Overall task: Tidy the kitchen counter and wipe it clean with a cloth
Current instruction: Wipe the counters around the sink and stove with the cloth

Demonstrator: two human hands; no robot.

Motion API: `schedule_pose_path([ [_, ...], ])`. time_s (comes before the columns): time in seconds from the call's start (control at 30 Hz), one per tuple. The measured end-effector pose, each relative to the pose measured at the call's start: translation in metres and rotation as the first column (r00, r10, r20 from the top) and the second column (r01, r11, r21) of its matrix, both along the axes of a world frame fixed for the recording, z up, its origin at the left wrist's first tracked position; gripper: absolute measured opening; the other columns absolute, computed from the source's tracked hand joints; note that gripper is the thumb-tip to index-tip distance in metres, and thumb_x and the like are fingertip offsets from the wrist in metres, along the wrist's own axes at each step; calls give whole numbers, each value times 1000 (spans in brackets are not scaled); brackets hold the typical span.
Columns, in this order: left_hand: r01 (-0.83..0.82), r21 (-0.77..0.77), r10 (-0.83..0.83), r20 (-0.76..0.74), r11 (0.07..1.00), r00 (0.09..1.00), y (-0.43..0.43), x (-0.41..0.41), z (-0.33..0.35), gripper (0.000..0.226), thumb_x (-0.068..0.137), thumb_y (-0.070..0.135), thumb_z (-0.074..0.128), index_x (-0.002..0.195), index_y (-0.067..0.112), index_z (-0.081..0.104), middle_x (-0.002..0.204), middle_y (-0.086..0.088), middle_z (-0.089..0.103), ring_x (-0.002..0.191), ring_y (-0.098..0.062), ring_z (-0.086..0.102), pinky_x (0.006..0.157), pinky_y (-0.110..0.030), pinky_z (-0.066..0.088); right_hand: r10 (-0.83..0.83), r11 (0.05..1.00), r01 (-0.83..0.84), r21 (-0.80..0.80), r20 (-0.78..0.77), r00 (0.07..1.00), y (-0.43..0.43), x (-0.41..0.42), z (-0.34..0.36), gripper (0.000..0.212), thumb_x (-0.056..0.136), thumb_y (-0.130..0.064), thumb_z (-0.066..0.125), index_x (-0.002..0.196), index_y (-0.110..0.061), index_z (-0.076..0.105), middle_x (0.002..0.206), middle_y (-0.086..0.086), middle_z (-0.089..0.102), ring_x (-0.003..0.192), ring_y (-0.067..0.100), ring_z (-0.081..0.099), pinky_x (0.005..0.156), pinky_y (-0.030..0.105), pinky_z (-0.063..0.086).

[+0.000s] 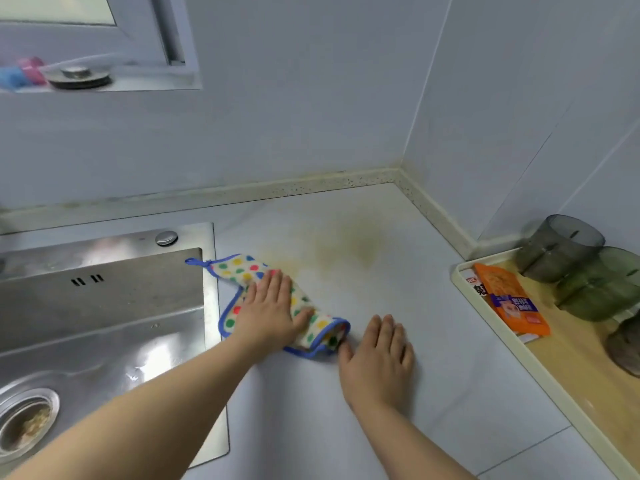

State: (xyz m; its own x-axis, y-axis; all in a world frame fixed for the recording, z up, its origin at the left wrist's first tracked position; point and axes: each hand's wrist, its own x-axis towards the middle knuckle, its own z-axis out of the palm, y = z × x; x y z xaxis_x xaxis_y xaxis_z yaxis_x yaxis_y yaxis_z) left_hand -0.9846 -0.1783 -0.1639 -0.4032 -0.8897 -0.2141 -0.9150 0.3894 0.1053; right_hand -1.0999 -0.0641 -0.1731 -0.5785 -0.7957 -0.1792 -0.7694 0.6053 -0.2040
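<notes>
A polka-dot cloth (239, 270) with a blue border lies folded on the pale counter (433, 323), just right of the sink. My left hand (268, 313) presses flat on top of the cloth, fingers straight and thumb spread toward its right end. My right hand (379, 355) rests flat on the bare counter beside the cloth's right fold, its thumb almost touching the blue edge. A yellowish-brown stain (360, 247) spreads on the counter behind the cloth, toward the back corner.
A steel sink (104, 323) with a drain strainer (26, 420) fills the left. At the right stands a cream-rimmed tray (491, 323) holding an orange packet (509, 299) and tinted cups (561, 247). Walls meet in the back corner; a sink plug (78, 76) sits on the window ledge.
</notes>
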Motion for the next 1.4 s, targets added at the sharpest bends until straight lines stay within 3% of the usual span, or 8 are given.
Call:
schedule_pose_path([
  [0.1, -18, -80, 23, 60, 997, 998, -12, -1, 10, 80, 92, 63, 19, 151, 14, -4, 158, -9, -12, 146, -26, -13, 118, -42, -7, 15, 1000, -14, 2, -52, 999, -5, -16, 25, 47, 76, -47, 57, 99, -8, 68, 108, 14, 65, 98, 31, 62, 79, 36, 48],
  [0.2, -140, -126, 134, -52, 982, 990, -7, -7, 13, 90, 87, 68, 30, 151, 15, -5, 157, -16, -14, 145, -31, -15, 117, -42, -7, 50, 993, -60, -103, -100, 994, -27, -44, 33, 45, 95, -40, 39, 134, -17, 43, 149, 6, 29, 133, 24, 32, 106, 33, 27],
  [0.37, -241, 9, 241, -80, 970, 967, -26, -3, -1, 105, 79, 79, 28, 150, 13, -10, 157, -15, -16, 145, -32, -14, 118, -42, -4, -28, 1000, 28, 1, -13, 1000, -60, -72, 28, 66, 100, -42, 26, 150, -6, 4, 160, 9, -4, 147, 25, -1, 119, 35, 2],
  [0.57, -213, -1, 213, -54, 977, 976, -60, -14, -1, 109, 75, 83, 24, 150, 12, -10, 157, -16, -16, 145, -33, -14, 119, -43, -4, -43, 999, 44, 5, -75, 996, -60, -80, 4, 69, 99, -47, 17, 150, -5, -2, 159, 10, -3, 148, 23, -2, 119, 35, -2],
  [0.73, 176, 24, -175, -30, 984, 984, -33, -33, -5, 122, 48, 83, 0, 149, 17, -15, 156, -9, -22, 144, -26, -21, 117, -38, -11, -49, 999, 50, 8, -86, 995, -62, -81, 4, 69, 99, -47, 16, 150, -5, -2, 160, 10, -2, 148, 22, -2, 119, 34, -2],
  [0.97, -133, -6, 133, -24, 991, 991, -90, -31, 1, 103, 80, 76, 31, 151, 13, -8, 157, -14, -13, 146, -30, -11, 120, -42, -3, -52, 999, 53, 6, -93, 994, -62, -82, 3, 69, 99, -48, 17, 150, -5, -1, 160, 10, -2, 148, 22, -2, 119, 34, -2],
  [1.2, 261, 3, -260, -34, 965, 965, -48, -58, -6, 110, 64, 83, 14, 150, 20, -13, 157, -6, -18, 145, -23, -18, 116, -35, -12, -59, 998, 60, 1, -91, 994, -63, -81, 4, 68, 99, -47, 18, 150, -6, 0, 160, 9, -1, 148, 21, -1, 119, 34, -2],
  [1.4, 12, 74, -10, -33, 997, 999, -74, -53, 5, 100, 81, 72, 36, 150, 17, -11, 158, -9, -17, 145, -26, -17, 119, -39, -7, -48, 999, 48, 2, -81, 996, -61, -82, 5, 69, 99, -48, 17, 150, -6, -2, 160, 9, -3, 148, 22, -3, 119, 34, -2],
])
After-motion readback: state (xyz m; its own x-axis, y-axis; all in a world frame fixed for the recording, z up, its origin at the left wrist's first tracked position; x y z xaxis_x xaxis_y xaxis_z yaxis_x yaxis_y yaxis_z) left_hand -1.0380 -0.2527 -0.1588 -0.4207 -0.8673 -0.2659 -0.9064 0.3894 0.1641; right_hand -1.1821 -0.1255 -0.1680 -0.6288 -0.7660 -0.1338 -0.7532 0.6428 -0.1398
